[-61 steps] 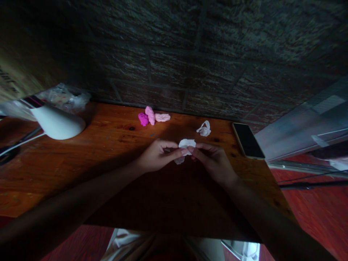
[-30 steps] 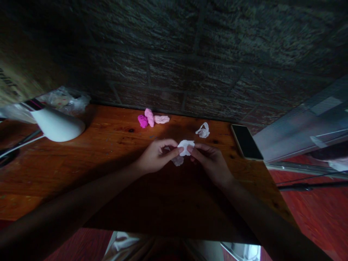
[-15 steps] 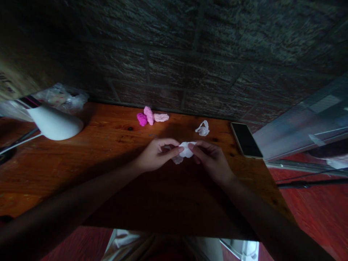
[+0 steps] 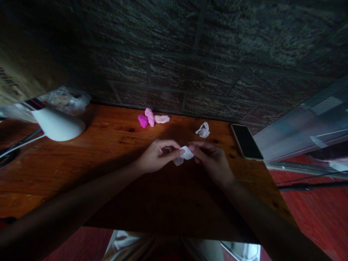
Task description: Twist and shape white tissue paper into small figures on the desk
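Note:
Between both hands, over the table, is a small flat white piece (image 4: 187, 152), soft-looking; its material I cannot make out. My left hand (image 4: 158, 156) pinches its left side between thumb and forefinger. A crumpled translucent scrap (image 4: 178, 161), like plastic film, hangs under those fingers. My right hand (image 4: 213, 159) pinches the right edge with thumb and fingertips. Beyond the hands lies a crumpled whitish scrap (image 4: 203, 131) with a loop. Farther left sit a magenta lump (image 4: 143, 120), a pink lump (image 4: 149, 117) and a pale pink lump (image 4: 162, 119), side by side.
A phone (image 4: 247, 141) lies near the right edge of the wooden table (image 4: 114, 145). At left stand a white lamp-like base (image 4: 59, 123) and clear plastic bags (image 4: 67, 99). A dark brick wall (image 4: 168, 69) borders the back.
The white piece has tilted and looks narrower between the fingers. Both hands keep nearly the same place; the whole view has shifted slightly.

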`<state>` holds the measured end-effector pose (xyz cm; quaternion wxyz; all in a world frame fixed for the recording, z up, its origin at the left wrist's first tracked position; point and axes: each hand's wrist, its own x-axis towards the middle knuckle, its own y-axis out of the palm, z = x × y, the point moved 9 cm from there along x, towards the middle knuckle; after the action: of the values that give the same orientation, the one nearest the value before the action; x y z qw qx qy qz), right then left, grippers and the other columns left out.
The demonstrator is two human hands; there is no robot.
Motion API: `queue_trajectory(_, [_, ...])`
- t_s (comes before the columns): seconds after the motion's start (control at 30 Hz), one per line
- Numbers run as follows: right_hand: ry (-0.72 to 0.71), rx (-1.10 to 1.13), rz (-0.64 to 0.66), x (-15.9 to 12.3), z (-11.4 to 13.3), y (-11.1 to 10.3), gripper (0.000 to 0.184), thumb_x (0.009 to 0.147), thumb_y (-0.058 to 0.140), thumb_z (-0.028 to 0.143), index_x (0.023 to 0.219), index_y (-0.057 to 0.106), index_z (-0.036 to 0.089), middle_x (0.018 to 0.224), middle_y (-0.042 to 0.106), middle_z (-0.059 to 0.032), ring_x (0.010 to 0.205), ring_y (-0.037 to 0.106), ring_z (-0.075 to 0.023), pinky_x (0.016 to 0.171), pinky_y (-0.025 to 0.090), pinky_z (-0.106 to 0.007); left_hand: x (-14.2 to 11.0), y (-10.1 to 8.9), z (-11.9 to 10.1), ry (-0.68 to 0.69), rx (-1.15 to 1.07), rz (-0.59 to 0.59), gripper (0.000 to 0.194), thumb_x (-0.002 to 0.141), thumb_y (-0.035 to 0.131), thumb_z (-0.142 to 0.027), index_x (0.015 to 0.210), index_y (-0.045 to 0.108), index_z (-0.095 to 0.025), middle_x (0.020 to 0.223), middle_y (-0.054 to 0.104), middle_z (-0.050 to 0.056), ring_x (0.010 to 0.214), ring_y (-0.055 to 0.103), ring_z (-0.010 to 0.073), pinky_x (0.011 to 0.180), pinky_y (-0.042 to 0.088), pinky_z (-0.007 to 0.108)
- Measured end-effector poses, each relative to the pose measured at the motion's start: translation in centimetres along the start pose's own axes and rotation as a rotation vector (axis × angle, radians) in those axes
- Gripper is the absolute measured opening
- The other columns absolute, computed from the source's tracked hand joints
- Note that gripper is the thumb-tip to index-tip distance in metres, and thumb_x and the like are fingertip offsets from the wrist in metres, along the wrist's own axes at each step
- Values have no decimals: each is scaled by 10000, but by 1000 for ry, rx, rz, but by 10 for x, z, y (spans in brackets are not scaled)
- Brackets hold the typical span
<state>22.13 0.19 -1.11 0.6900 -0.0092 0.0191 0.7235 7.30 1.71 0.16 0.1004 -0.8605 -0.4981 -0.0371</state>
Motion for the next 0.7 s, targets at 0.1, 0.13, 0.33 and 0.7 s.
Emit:
queue_trajectory(0.1, [11, -28, 68, -1, -1, 5, 390, 757, 793, 561, 886, 771, 193, 761, 692, -10, 563, 511, -94, 524, 422, -246, 1, 1, 2, 15, -7, 0, 184, 888, 705, -300, 843, 711, -122, 783, 732, 53, 680, 665, 129, 652, 539, 229])
queue_trajectory(0.13, [6, -37, 92, -1, -1, 6, 405, 777, 766, 586, 864, 766, 191, 735, 677, -7, 566, 515, -96, 527, 423, -244, 1, 1, 2, 16, -14, -3, 184, 887, 707, -300, 842, 709, -121, 788, 731, 52, 688, 666, 129, 660, 543, 229])
queue_trajectory(0.33, [-11, -89, 141, -2, 3, 10, 444, 803, 731, 620, 708, 670, 190, 550, 524, 50, 517, 459, -84, 521, 395, -226, 1, -2, 2, 9, -18, -29, 203, 887, 706, -314, 836, 701, -118, 780, 721, 48, 677, 658, 123, 644, 542, 221])
queue_trajectory(0.7, [-112, -165, 135, -4, 8, 11, 397, 844, 715, 571, 796, 729, 177, 539, 532, 53, 478, 445, -75, 488, 358, -226, 0, -1, 5, -1, -87, -47, 197, 868, 714, -291, 932, 723, -105, 822, 744, 55, 660, 669, 116, 634, 550, 219])
